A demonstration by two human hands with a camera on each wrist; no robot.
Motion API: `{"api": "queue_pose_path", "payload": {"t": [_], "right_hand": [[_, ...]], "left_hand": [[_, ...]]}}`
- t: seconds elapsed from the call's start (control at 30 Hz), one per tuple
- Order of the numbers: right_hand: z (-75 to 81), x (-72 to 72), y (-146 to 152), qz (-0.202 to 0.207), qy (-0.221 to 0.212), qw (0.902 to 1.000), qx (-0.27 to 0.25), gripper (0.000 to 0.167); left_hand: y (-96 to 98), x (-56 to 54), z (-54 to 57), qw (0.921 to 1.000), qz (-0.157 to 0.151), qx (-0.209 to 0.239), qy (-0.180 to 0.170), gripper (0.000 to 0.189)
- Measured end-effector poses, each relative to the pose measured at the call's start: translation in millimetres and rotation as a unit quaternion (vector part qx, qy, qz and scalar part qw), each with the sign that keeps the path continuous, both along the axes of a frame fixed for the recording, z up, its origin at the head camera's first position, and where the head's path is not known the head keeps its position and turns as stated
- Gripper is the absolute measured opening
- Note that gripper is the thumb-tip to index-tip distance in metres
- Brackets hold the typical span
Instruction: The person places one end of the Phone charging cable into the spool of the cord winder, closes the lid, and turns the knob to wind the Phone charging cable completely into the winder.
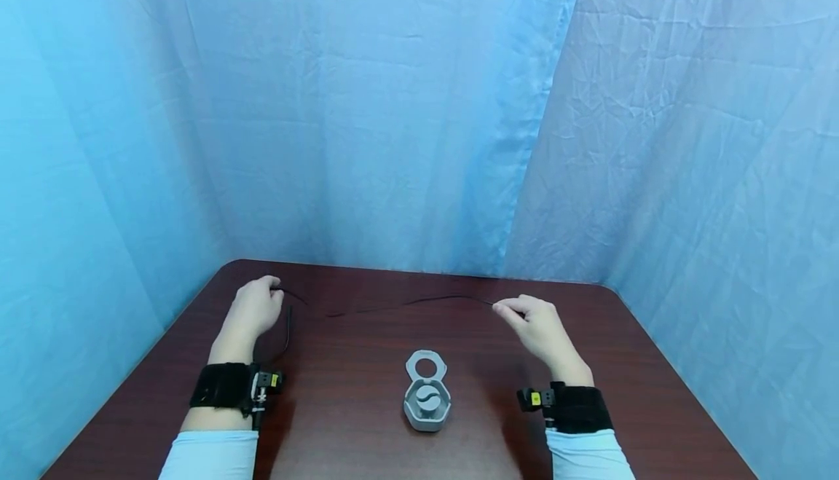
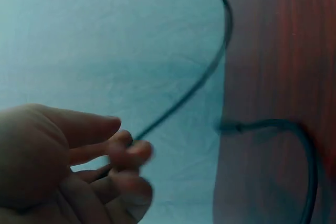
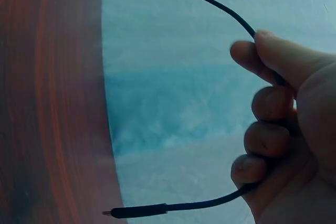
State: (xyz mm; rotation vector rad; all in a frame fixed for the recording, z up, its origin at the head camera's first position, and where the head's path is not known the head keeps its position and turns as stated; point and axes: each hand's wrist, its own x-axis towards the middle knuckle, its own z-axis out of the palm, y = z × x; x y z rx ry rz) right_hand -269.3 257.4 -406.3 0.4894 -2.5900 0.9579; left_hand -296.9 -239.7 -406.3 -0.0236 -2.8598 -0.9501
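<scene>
A thin black cable (image 1: 452, 296) runs between the two hands above the far part of the table. My left hand (image 1: 258, 308) holds it at the left with curled fingers; in the left wrist view a loose cable end (image 2: 283, 124) hangs beside that hand. On the right, my right hand (image 3: 278, 108) pinches the cable between thumb and forefinger, the other fingers curled round it. Below that grip its end with a slim plug (image 3: 139, 212) sticks out. Between the forearms stands a small grey case (image 1: 427, 416), its ring-shaped lid (image 1: 426, 357) swung back and a round core inside.
The dark brown wooden table (image 1: 354, 436) has rounded far corners. Light blue curtains (image 1: 367, 116) close it in at the back and both sides. Each wrist wears a black strap (image 1: 223, 385) with a small camera.
</scene>
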Motion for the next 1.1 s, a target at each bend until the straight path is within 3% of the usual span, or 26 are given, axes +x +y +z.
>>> {"api": "queue_pose_path", "payload": {"t": [0.1, 0.2, 0.37, 0.53, 0.7, 0.93, 1.0, 1.1], "right_hand": [[-1.7, -0.1, -8.2, 0.026, -0.028, 0.9993, -0.004, 0.019], [-2.0, 0.0, -15.7, 0.044, -0.038, 0.9983, -0.008, 0.019], [0.5, 1.8, -28.9, 0.072, -0.035, 0.9965, -0.023, 0.021], [3.2, 5.6, -44.7, 0.095, -0.033, 0.9942, -0.037, 0.024], [6.9, 10.1, -57.2, 0.133, -0.025, 0.9906, -0.025, 0.021], [12.5, 14.1, -69.0, 0.203, -0.019, 0.9789, 0.007, 0.018], [12.9, 14.6, -71.4, 0.221, -0.021, 0.9749, 0.017, 0.019], [13.6, 15.5, -73.1, 0.240, -0.024, 0.9700, 0.028, 0.020]], "left_hand": [[0.5, -0.4, -4.6, 0.9993, -0.010, 0.003, -0.037, 0.049], [4.7, 0.3, -5.5, 0.9991, -0.014, 0.004, -0.040, 0.050], [26.0, 1.9, 2.8, 0.9992, -0.034, 0.012, 0.018, 0.046], [66.9, 10.6, 14.8, 0.9914, -0.089, 0.018, 0.094, 0.038], [110.8, 24.4, 22.3, 0.9694, -0.176, -0.008, 0.171, 0.029], [147.6, 37.3, 18.2, 0.9193, -0.312, -0.057, 0.234, 0.029], [152.7, 39.0, 15.5, 0.9127, -0.333, -0.064, 0.228, 0.028], [156.8, 39.2, 10.6, 0.9164, -0.339, -0.065, 0.202, 0.025]]}}
